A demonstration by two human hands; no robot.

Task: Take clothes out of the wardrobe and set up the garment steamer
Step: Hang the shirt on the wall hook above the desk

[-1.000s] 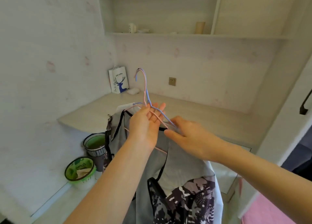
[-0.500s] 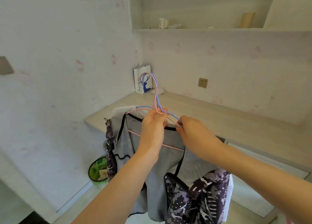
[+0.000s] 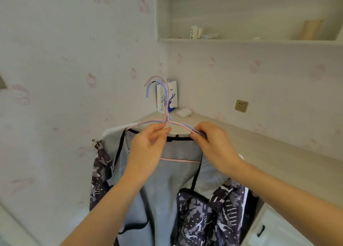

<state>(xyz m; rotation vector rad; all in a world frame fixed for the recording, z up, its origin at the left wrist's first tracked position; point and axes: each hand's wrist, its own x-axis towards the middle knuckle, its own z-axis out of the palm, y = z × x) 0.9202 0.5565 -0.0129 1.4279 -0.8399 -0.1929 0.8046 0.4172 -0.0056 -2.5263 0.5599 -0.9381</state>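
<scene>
Centre frame: left hand point(image 3: 146, 149) pinching the hangers' left shoulder wire, 2 hangers point(image 3: 165, 116), pink and blue, hooks up. Grey-lined patterned garment point(image 3: 167, 190) hanging below. Right hand point(image 3: 213, 145) gripping the right wire, probably both strands.

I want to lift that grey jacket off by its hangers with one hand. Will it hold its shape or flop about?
The grey jacket will probably flop: its cloth hangs in loose folds below the pink hanger. The patterned part sags lower on one side, so it may swing unevenly. The thin hangers look light and could twist; both the left hand and right hand grip them now.
</scene>
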